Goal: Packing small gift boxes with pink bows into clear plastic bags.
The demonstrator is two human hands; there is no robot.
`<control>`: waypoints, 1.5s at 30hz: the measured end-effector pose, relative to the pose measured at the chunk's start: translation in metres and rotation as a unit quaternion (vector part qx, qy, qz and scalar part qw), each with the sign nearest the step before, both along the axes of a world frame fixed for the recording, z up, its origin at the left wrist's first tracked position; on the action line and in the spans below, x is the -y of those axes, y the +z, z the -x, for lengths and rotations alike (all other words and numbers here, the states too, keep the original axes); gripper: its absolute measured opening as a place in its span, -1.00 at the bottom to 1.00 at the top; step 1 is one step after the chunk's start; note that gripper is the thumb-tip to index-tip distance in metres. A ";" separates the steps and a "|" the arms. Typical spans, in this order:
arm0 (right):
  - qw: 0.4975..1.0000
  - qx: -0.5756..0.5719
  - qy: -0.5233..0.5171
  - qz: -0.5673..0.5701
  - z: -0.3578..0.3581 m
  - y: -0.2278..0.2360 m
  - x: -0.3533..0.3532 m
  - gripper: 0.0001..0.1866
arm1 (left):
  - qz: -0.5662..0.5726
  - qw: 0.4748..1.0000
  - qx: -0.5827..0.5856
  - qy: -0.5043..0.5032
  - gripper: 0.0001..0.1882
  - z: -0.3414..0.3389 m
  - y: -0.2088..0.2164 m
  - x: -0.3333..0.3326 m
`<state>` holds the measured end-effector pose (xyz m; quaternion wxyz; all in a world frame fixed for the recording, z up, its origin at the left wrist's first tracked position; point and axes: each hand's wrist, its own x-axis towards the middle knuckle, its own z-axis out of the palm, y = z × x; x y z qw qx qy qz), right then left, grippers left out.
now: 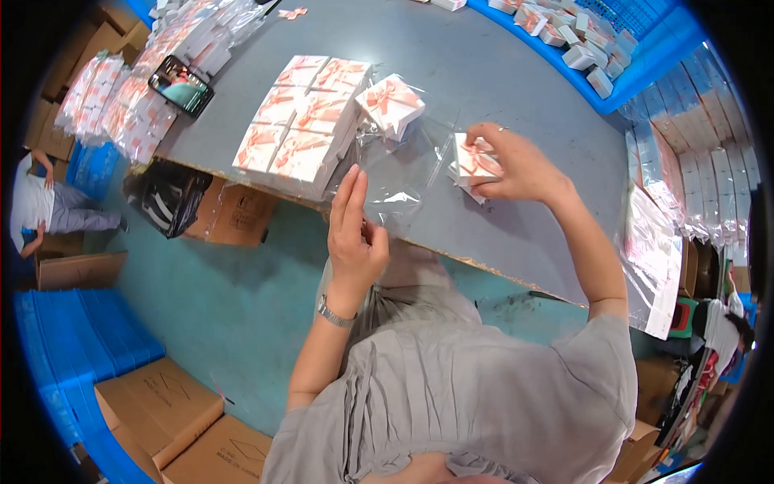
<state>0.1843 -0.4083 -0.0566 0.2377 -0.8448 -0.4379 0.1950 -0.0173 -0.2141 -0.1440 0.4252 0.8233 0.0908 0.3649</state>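
Observation:
On the grey table, my right hand point(516, 165) grips a small white gift box point(476, 159) with a pink ribbon bow. Another white piece shows just under that box. My left hand point(355, 230) is at the table edge, fingers stretched out, beside a clear plastic bag point(397, 181) that lies partly opened out. Left of the bag stands a block of several white boxes point(302, 121) with pink bows, stacked in rows, with clear film about it. A few more boxes point(391, 105) sit at the bag's far end, turned at an angle.
A phone point(181, 85) leans on bagged boxes point(133, 113) at the far left. A blue crate point(601, 103) with loose boxes stands at the far right. Stacked wrapped boxes point(709, 177) line the right side. Cartons point(161, 403) and blue crates point(85, 331) stand on the floor; a person point(52, 198) is at left.

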 end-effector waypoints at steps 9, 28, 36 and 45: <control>0.990 0.036 0.128 -0.040 0.013 -0.007 0.036 -0.29 | -0.061 0.998 0.002 -0.001 -0.22 0.030 0.027 0.006; 0.958 0.090 -0.042 -0.267 0.078 -0.048 -0.094 -0.38 | -0.128 0.991 0.012 -0.049 -0.17 0.028 0.015 0.008; 0.906 0.340 -0.090 -0.234 0.066 -0.069 -0.108 -0.22 | -0.075 0.994 -0.007 -0.076 -0.19 0.023 0.019 0.013; 0.942 0.237 0.001 -0.237 0.067 -0.092 -0.082 -0.67 | -0.065 0.996 -0.009 -0.057 -0.19 0.028 0.015 0.015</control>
